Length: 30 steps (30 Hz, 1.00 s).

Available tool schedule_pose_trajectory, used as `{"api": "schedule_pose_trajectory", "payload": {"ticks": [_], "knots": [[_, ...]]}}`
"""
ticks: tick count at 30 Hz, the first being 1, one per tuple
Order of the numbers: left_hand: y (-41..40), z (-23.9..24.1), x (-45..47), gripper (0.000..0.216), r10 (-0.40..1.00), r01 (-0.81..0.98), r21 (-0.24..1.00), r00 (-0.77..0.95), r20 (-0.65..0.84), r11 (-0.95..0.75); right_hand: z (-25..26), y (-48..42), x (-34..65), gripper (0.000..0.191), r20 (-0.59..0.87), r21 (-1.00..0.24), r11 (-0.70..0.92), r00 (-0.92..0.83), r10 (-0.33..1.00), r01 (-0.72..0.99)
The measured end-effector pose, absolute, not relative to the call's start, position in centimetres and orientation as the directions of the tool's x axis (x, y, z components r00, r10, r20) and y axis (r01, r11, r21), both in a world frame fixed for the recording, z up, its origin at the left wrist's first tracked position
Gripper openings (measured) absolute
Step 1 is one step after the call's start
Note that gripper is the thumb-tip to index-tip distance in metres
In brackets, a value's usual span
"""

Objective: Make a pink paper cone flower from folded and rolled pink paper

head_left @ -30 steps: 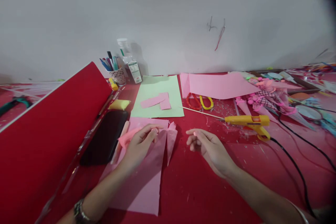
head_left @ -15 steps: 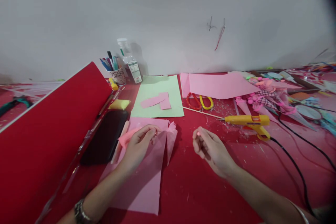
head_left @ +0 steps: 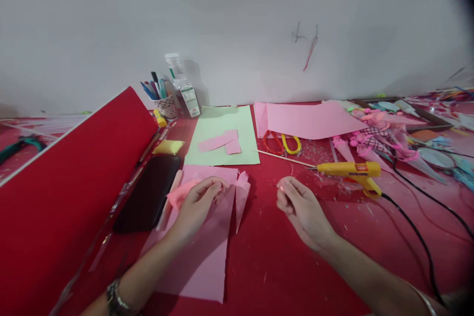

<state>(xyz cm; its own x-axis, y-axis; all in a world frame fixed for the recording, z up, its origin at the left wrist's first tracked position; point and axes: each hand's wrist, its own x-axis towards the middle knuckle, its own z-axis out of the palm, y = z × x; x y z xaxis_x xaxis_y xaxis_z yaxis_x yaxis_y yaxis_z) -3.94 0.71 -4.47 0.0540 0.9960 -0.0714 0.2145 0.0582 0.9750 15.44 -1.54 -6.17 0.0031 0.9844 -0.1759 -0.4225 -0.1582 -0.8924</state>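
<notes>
My left hand (head_left: 196, 205) lies on a pink paper sheet (head_left: 207, 256) on the red table. Its fingers are pressed together on a darker pink folded piece (head_left: 174, 196), which sticks out to the left of the hand. A narrow fringed pink strip (head_left: 242, 196) lies just right of its fingertips. My right hand (head_left: 301, 210) hovers over the bare red surface, between the sheet and a yellow glue gun (head_left: 351, 170). Its fingers are curled into a pinch, and I cannot make out anything between the fingertips.
A red board (head_left: 70, 173) leans at the left beside a black flat case (head_left: 148, 192). Behind are a green sheet (head_left: 222, 128) with pink scraps, scissors (head_left: 281, 144), a wooden skewer (head_left: 285, 159), a large pink sheet (head_left: 307, 121), a pen cup (head_left: 165, 104) and a bottle (head_left: 183, 86). The glue gun's black cable (head_left: 418, 237) runs right.
My right hand has drawn its fingers in from loosely stretched to a pinch and shifted slightly right toward the glue gun. My left hand has stayed on the pink piece.
</notes>
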Motion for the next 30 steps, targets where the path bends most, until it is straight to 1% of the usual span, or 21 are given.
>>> {"api": "schedule_pose_trajectory", "payload": {"ticks": [2,3,5,6,8,11,15,19,21,23,25,27,30], "knots": [[0.7,-4.6,-4.0,0.017,0.995,0.208,0.976,0.062,-0.080,0.066,-6.3,-1.5,15.4,0.008,-0.172,-0.867,-0.156,-0.009,0.985,-0.472],[0.7,-4.6,-4.0,0.017,0.994,0.202,0.977,0.067,-0.086,0.071,-6.3,-1.5,15.4,0.007,-0.170,-0.858,-0.159,-0.021,0.985,-0.488],[0.7,-4.7,-4.0,0.017,0.992,0.189,0.979,0.075,-0.097,0.082,-6.3,-1.5,15.3,0.018,-0.169,-0.849,-0.163,-0.035,0.985,-0.503],[0.7,-4.7,-4.0,0.017,0.992,0.185,0.979,0.076,-0.103,0.088,-6.2,-1.5,15.3,0.019,-0.171,-0.850,-0.167,-0.039,0.985,-0.499],[0.7,-4.8,-4.0,0.016,0.991,0.184,0.978,0.071,-0.110,0.096,-6.1,-1.6,15.4,0.017,-0.186,-0.866,-0.186,-0.045,0.981,-0.464],[0.7,-4.7,-4.0,0.015,0.993,0.187,0.979,0.068,-0.100,0.085,-6.0,-1.7,15.4,0.018,-0.194,-0.904,-0.191,-0.033,0.980,-0.383],[0.6,-4.7,-3.9,0.013,0.986,0.096,0.991,0.125,-0.109,0.097,-5.8,-1.7,15.2,0.008,-0.148,-0.927,-0.145,-0.018,0.989,-0.347],[0.6,-5.1,-4.1,0.015,0.971,-0.004,0.990,0.197,-0.135,0.139,-5.6,-1.8,15.2,0.017,-0.163,-0.902,-0.178,-0.072,0.984,-0.394],[0.6,-5.4,-4.1,0.019,0.963,0.000,0.989,0.228,-0.144,0.148,-5.7,-1.9,15.3,0.024,-0.180,-0.909,-0.205,-0.101,0.978,-0.362],[0.5,-5.7,-4.1,0.022,0.966,0.105,0.989,0.223,-0.127,0.106,-5.9,-2.1,15.4,0.026,-0.165,-0.931,-0.200,-0.134,0.977,-0.306],[0.3,-5.8,-4.0,0.020,0.979,0.291,0.957,0.196,-0.063,0.003,-6.2,-2.2,15.3,0.017,-0.134,-0.949,-0.173,-0.160,0.978,-0.265],[0.1,-5.6,-3.9,0.019,0.983,0.485,0.869,0.184,0.006,-0.096,-6.4,-2.2,15.2,0.005,-0.118,-0.956,-0.162,-0.186,0.975,-0.243],[0.0,-5.2,-3.6,0.029,0.976,0.715,0.676,0.216,0.032,-0.181,-6.5,-2.0,15.0,0.010,-0.106,-0.953,-0.164,-0.225,0.969,-0.254]]}}
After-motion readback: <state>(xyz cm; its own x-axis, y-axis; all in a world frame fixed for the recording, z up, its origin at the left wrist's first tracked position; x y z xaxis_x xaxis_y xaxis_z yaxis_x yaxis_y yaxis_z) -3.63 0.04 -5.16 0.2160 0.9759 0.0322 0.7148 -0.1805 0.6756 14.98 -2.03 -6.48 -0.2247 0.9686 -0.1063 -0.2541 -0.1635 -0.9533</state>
